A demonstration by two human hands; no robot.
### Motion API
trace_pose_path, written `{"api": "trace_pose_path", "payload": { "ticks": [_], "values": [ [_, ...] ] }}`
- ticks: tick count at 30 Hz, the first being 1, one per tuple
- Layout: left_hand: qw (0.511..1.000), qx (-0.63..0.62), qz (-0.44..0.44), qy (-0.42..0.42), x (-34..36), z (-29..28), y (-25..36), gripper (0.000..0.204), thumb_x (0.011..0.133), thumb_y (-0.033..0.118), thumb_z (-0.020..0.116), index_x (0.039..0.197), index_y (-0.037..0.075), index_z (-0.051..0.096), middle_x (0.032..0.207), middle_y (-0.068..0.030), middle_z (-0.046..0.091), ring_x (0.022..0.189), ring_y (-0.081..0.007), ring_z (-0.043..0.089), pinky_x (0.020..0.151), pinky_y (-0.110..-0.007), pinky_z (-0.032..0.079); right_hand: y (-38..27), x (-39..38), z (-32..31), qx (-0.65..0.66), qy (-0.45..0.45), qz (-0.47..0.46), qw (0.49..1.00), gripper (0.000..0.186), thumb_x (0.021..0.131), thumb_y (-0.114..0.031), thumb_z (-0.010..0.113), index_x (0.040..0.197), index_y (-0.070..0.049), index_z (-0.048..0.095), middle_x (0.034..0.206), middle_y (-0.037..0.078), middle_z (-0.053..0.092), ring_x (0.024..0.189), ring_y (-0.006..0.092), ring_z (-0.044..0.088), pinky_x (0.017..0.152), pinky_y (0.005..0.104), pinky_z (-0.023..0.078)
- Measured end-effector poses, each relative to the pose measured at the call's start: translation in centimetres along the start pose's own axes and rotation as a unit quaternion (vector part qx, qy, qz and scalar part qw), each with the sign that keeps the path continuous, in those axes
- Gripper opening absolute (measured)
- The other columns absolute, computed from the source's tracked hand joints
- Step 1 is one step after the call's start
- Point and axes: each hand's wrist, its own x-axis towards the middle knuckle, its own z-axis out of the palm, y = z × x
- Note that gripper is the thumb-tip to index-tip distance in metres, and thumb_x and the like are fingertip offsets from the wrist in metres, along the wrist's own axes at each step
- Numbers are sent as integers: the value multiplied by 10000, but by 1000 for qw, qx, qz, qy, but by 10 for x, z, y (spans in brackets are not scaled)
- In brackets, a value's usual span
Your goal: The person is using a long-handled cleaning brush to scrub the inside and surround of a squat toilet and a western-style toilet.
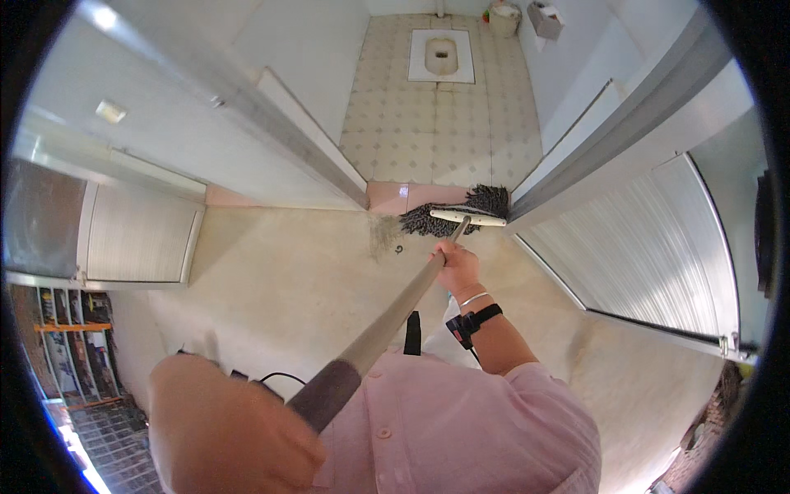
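A mop with a long pole [391, 317] slants from the lower left toward the doorway. My left hand [234, 424], large and close to the camera, is wrapped round the dark grip [327, 395] at its upper end. Lower down, my right hand [457, 265] is closed round the pole just above the mop head. The dark grey strands [422, 221] spread under a white crossbar [469, 217], partly on the beige floor and partly on the pink threshold [385, 196]. A wet-looking dark smear [383, 237] marks the floor left of the strands.
Beyond the doorway is a tiled floor [436, 132] with a squat toilet [442, 55] and a bucket [504, 18] at the far right. Metal door frames flank the opening. A ribbed door panel [650, 243] stands right, another panel [140, 235] left. A shelf rack [74, 337] is lower left.
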Motion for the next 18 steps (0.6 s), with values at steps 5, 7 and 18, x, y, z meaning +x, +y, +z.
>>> {"api": "trace_pose_path", "payload": {
  "ticks": [5, 7, 18],
  "values": [
    [983, 70, -115, 126, -98, 66, 25, 134, 783, 166, 523, 740, 42, 499, 738, -70, 535, 679, -189, 538, 689, -378, 461, -22, -30, 35, -6, 19, 29, 999, 177, 722, -259, 638, 761, -116, 541, 685, 95, 585, 660, 305, 578, 580, 363, 453],
    [891, 87, -81, 438, -119, 95, 28, 47, 726, 54, 527, 718, 40, 483, 661, -69, 527, 630, -200, 537, 662, -388, 452, -28, -38, 66, 6, 17, 60, 998, 181, 721, -262, 638, 765, -110, 551, 691, 95, 585, 666, 304, 577, 592, 359, 457],
    [956, 121, -53, 262, -156, 91, 18, 93, 610, 13, 554, 701, 12, 571, 625, -80, 557, 524, -239, 528, 545, -329, 456, -29, -20, 125, 153, 57, 85, 983, 155, 703, -196, 655, 765, -94, 556, 801, 80, 589, 783, 289, 575, 679, 329, 464]
  ]
}}
